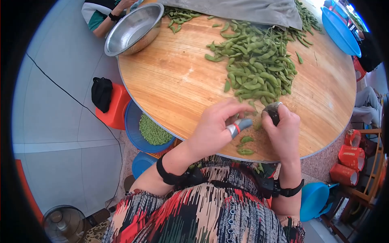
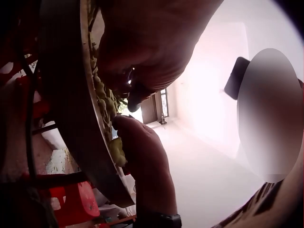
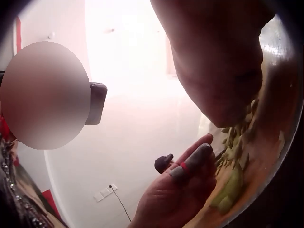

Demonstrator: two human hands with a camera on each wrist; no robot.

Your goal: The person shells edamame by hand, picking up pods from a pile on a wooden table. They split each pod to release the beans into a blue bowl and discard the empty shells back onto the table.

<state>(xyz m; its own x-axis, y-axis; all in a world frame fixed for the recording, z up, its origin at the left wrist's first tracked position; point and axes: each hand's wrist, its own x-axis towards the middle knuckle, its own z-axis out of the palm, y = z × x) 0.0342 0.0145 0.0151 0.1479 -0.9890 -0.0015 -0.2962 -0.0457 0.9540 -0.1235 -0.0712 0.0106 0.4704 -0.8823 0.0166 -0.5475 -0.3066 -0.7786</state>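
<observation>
My left hand (image 1: 212, 123) hovers over the near edge of the round wooden table (image 1: 174, 85), its fingers loosely bent. A grey cover (image 1: 239, 127) with a red band wraps one of its digits. To its right, my right hand (image 1: 285, 131) is curled, thumb against bent fingers, with a dark patch (image 1: 272, 112) between them; I cannot tell whether a pod is held there. A large heap of green soybean pods (image 1: 259, 65) lies just beyond both hands. A few loose pods (image 1: 245, 152) rest between the hands near the rim.
A metal colander (image 1: 135, 30) stands at the back left, a blue basket (image 1: 340, 32) at the right. Grey cloth (image 1: 243, 10) covers pods at the back. Below the table's left edge sits a blue basin (image 1: 133, 127) of shelled beans (image 1: 153, 131), beside a red stool (image 1: 115, 109).
</observation>
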